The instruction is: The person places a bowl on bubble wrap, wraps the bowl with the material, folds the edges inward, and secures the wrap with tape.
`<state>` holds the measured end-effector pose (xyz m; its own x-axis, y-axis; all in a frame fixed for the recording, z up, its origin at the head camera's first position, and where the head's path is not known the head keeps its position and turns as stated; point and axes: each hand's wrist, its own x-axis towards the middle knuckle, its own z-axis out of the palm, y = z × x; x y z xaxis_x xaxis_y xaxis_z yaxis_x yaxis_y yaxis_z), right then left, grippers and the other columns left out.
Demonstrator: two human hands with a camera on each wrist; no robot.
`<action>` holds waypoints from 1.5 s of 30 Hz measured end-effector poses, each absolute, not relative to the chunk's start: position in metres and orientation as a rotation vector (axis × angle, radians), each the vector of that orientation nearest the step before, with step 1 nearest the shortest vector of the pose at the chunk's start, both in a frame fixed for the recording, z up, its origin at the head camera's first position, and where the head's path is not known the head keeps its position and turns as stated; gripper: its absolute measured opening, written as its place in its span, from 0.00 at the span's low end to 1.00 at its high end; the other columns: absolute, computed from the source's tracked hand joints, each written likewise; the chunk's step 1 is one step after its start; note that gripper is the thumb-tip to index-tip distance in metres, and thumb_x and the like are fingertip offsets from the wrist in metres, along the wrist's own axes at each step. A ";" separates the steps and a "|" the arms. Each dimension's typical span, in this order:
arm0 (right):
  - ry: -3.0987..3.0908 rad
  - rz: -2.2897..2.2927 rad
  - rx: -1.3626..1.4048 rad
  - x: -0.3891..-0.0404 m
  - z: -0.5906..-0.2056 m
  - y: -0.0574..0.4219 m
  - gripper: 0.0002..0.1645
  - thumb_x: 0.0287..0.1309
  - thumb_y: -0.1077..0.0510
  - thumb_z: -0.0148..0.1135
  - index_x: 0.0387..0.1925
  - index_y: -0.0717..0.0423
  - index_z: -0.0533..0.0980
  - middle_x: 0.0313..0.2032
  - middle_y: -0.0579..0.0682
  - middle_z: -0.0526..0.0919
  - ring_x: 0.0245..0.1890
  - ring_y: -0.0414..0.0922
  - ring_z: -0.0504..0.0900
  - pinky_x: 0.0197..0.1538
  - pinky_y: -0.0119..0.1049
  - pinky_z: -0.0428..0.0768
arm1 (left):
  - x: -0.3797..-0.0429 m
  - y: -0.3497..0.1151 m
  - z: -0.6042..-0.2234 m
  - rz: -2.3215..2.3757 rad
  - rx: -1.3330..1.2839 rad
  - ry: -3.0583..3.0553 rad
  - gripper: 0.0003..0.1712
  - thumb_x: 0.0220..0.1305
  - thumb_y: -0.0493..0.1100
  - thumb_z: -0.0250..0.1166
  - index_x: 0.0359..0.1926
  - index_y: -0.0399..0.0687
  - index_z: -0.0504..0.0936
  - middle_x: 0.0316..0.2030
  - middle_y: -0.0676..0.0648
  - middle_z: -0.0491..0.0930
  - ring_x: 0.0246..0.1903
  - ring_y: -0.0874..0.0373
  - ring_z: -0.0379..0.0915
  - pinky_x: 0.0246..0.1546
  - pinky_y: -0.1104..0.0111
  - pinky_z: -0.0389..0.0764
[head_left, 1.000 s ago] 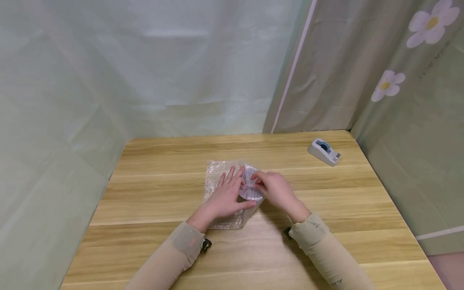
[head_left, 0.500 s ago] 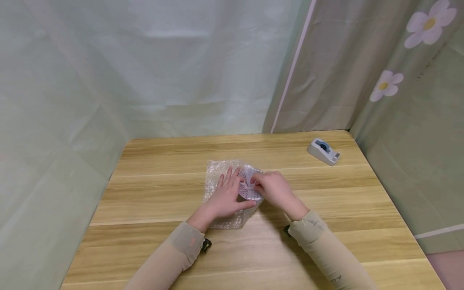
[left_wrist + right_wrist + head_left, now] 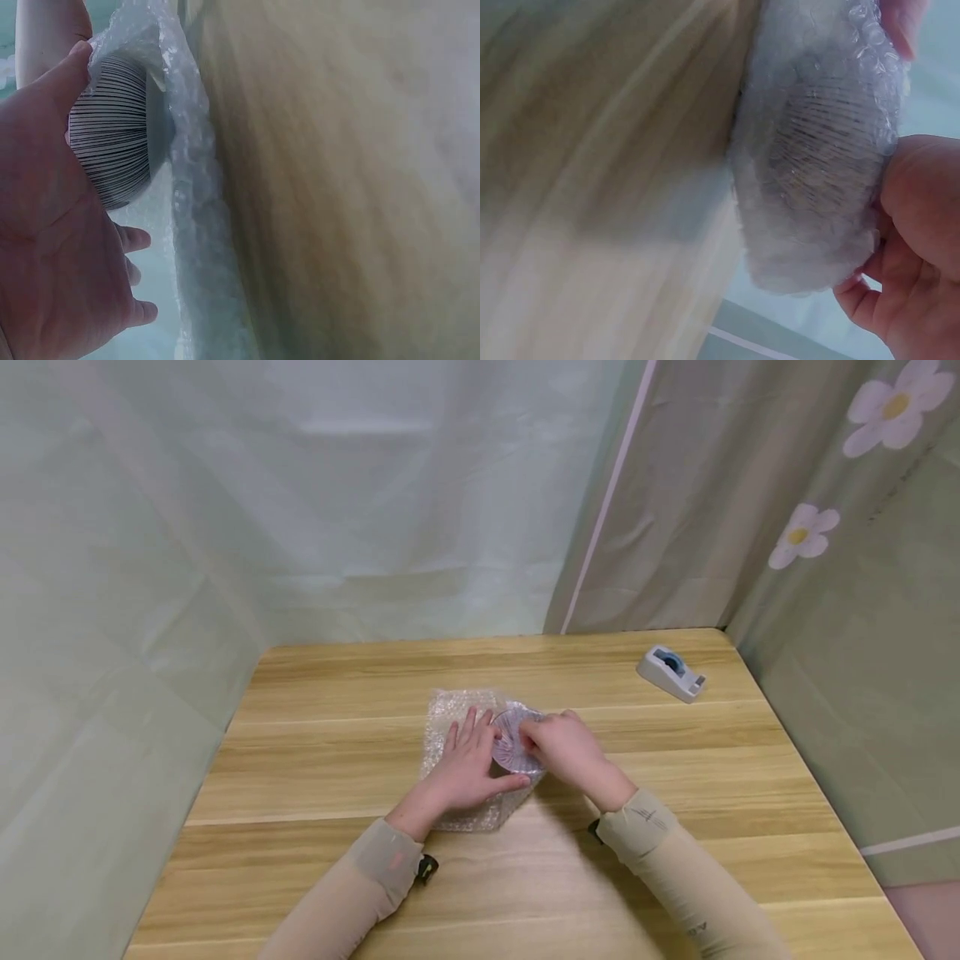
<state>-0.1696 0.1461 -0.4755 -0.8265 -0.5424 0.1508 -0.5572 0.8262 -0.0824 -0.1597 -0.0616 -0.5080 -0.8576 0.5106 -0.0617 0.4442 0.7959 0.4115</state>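
A small striped bowl [image 3: 112, 127], white with thin dark lines, sits on a sheet of bubble wrap [image 3: 453, 714]. The wrap is folded up round the bowl's right side, and the stripes show blurred through it in the right wrist view. My left hand [image 3: 465, 770] rests at the bowl's left side, fingers spread and fairly straight, thumb along the near side touching the wrap. With curled fingers my right hand [image 3: 572, 753] holds the wrap's edge at the bowl's right rim; its fingertips are hidden inside the bowl in the head view.
A light grey tape dispenser [image 3: 671, 673] with a blue core stands at the back right of the wooden table [image 3: 322, 877]. A pale curtain [image 3: 412, 527] hangs behind the table, and a flowered one [image 3: 847, 635] on the right.
My right hand's fingers have curled further in and down over the bowl's rim with the wrap. The left hand has slid very slightly left; the bowl's inside shows more.
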 end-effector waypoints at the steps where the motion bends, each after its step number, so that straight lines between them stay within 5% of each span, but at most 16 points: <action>1: -2.886 0.172 0.883 -0.170 -0.475 0.146 0.08 0.56 0.58 0.68 0.29 0.45 0.75 0.22 0.40 0.80 0.24 0.42 0.79 0.36 0.44 0.75 | -0.160 -0.061 -0.508 0.575 0.750 2.811 0.60 0.51 0.88 0.45 0.67 0.47 0.61 0.78 0.39 0.39 0.76 0.43 0.22 0.72 0.44 0.30; 8: -2.935 0.167 0.965 -0.163 -0.464 0.153 0.05 0.64 0.53 0.61 0.35 0.44 0.72 0.27 0.40 0.80 0.35 0.44 0.82 0.46 0.48 0.74 | -0.161 -0.060 -0.506 0.565 0.751 2.813 0.58 0.51 0.87 0.45 0.66 0.47 0.62 0.78 0.38 0.41 0.76 0.42 0.23 0.72 0.43 0.32; 14: -2.922 0.257 1.122 -0.157 -0.462 0.170 0.17 0.49 0.45 0.63 0.41 0.43 0.72 0.29 0.35 0.78 0.45 0.42 0.77 0.53 0.52 0.66 | -0.159 -0.060 -0.503 0.541 0.746 2.822 0.59 0.51 0.88 0.45 0.66 0.46 0.62 0.78 0.38 0.42 0.76 0.41 0.25 0.72 0.42 0.34; 20: -2.791 0.212 1.234 -0.154 -0.471 0.180 0.17 0.50 0.55 0.70 0.42 0.46 0.75 0.37 0.40 0.83 0.50 0.46 0.77 0.59 0.56 0.64 | -0.159 -0.060 -0.502 0.561 0.730 2.812 0.58 0.51 0.87 0.47 0.65 0.47 0.62 0.78 0.38 0.42 0.76 0.42 0.24 0.73 0.43 0.33; 37: -2.762 0.149 1.178 -0.155 -0.478 0.178 0.11 0.62 0.62 0.65 0.42 0.43 0.76 0.40 0.40 0.87 0.52 0.45 0.79 0.64 0.62 0.61 | -0.162 -0.064 -0.494 0.532 0.780 2.770 0.60 0.52 0.87 0.47 0.71 0.47 0.60 0.78 0.38 0.42 0.76 0.40 0.24 0.72 0.42 0.33; 45: -2.738 0.213 1.213 -0.157 -0.478 0.178 0.09 0.62 0.63 0.64 0.39 0.44 0.77 0.36 0.40 0.85 0.46 0.46 0.80 0.59 0.57 0.68 | -0.174 -0.090 -0.490 0.829 0.843 2.668 0.50 0.65 0.74 0.52 0.78 0.53 0.51 0.78 0.38 0.41 0.76 0.38 0.24 0.71 0.38 0.33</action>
<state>-0.1566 0.1785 -0.4777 -0.6651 -0.7237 0.1840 -0.7435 0.6648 -0.0729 -0.1736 -0.0902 -0.4905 -0.8102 0.5848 -0.0408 0.4587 0.6758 0.5770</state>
